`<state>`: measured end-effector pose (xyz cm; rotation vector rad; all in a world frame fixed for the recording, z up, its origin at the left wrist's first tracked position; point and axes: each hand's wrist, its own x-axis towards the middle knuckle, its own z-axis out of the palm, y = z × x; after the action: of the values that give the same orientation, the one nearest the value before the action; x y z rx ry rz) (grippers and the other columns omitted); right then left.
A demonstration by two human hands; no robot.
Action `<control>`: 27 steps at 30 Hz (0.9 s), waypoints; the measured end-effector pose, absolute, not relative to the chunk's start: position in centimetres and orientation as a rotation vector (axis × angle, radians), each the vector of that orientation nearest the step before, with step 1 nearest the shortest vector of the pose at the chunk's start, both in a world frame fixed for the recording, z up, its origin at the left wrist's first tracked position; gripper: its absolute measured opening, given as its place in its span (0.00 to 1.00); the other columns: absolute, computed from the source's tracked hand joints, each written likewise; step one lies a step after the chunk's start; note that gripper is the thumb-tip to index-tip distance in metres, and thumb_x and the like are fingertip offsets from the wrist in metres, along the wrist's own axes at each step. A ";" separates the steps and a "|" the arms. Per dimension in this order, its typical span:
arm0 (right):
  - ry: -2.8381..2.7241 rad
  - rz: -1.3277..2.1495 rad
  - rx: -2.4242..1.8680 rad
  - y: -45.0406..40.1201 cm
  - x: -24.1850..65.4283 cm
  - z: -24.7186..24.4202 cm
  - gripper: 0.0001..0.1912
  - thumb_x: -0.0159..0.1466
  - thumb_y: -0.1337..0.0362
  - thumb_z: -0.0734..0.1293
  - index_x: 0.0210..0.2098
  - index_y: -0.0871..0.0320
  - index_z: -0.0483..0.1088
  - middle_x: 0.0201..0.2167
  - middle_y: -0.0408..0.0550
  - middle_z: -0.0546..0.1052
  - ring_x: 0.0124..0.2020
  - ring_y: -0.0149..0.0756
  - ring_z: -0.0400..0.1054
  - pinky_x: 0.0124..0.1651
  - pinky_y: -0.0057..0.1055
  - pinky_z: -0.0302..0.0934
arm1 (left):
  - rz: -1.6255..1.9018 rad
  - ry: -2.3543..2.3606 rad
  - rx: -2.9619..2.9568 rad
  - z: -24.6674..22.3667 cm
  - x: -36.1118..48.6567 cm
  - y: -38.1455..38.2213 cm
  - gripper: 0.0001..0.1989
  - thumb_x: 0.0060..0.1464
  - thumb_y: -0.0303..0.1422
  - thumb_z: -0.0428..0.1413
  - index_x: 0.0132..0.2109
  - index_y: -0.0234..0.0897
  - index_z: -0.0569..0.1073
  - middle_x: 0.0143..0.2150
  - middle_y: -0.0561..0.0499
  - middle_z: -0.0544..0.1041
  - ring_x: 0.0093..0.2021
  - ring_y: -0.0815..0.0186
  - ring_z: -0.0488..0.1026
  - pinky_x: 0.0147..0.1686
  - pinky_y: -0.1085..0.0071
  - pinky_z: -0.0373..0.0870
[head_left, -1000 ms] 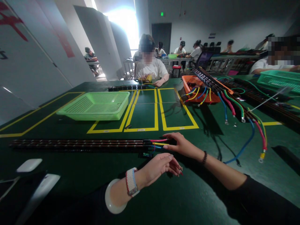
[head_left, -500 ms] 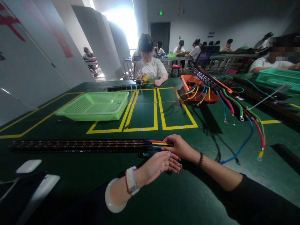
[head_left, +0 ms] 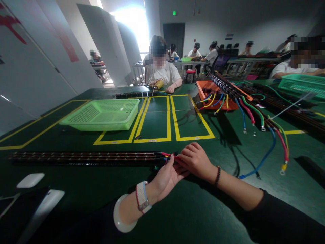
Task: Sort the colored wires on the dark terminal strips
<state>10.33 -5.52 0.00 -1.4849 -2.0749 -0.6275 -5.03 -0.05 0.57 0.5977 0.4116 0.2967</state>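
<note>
A long dark bar assembly (head_left: 83,158) with copper-coloured strips lies across the table in front of me. Red, yellow and blue wires (head_left: 165,155) come out of its right end. My left hand (head_left: 169,176), palm turned up, has its thumb pressed on the wires near that end. From the right, my right hand (head_left: 197,162) curls over the same wires, its fingers bent against my left fingers. The wire ends are hidden between the two hands. Part of a small green piece (head_left: 155,168) shows beneath the wires, left of my left hand.
A light green basket (head_left: 109,125) stands on the green table beyond the bar. At the right, an orange basket (head_left: 218,105) bears another bar with lugged cables (head_left: 269,145). A white case (head_left: 30,180) lies at left. Across the table a person (head_left: 162,73) holds a yellow tool.
My left hand has moved up to the wires and its thumb now presses on them. My right hand has curled its fingers further over the wire ends.
</note>
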 end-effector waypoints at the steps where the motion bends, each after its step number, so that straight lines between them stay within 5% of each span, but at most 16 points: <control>1: -2.118 -0.700 -1.456 -5.6 10.3 0.1 0.10 0.66 0.67 0.61 0.32 0.61 0.72 0.26 0.46 0.69 0.33 0.34 0.57 0.41 0.35 0.50 | 0.307 0.423 0.579 0.5 -5.0 -0.1 0.14 0.61 0.39 0.47 0.43 0.32 0.69 0.46 0.42 0.73 0.50 0.63 0.69 0.56 0.62 0.61; 10: -2.350 -0.906 -1.283 -6.1 10.2 0.3 0.13 0.67 0.71 0.57 0.37 0.64 0.72 0.34 0.51 0.72 0.35 0.35 0.60 0.46 0.38 0.55 | 0.312 0.526 0.447 1.3 -4.7 -0.2 0.12 0.61 0.37 0.47 0.37 0.33 0.68 0.38 0.48 0.72 0.42 0.68 0.71 0.52 0.65 0.65; 19: -2.248 -0.354 -1.567 -6.0 11.0 2.1 0.16 0.68 0.57 0.57 0.40 0.59 0.73 0.33 0.51 0.71 0.36 0.34 0.61 0.41 0.35 0.51 | 0.277 0.446 0.567 0.9 -5.0 -0.1 0.19 0.61 0.44 0.45 0.39 0.30 0.69 0.41 0.42 0.74 0.46 0.63 0.71 0.57 0.60 0.61; 27: -2.144 0.203 -1.880 -5.8 11.9 2.8 0.18 0.65 0.56 0.62 0.24 0.61 0.69 0.25 0.46 0.69 0.24 0.26 0.57 0.29 0.28 0.44 | 0.190 0.370 0.656 0.1 -5.0 0.3 0.31 0.61 0.49 0.40 0.51 0.22 0.67 0.53 0.32 0.69 0.55 0.58 0.67 0.61 0.60 0.56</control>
<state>11.95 -5.77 2.80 -1.8804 -2.1441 0.2030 -5.05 0.33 0.14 0.6557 0.3696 0.1900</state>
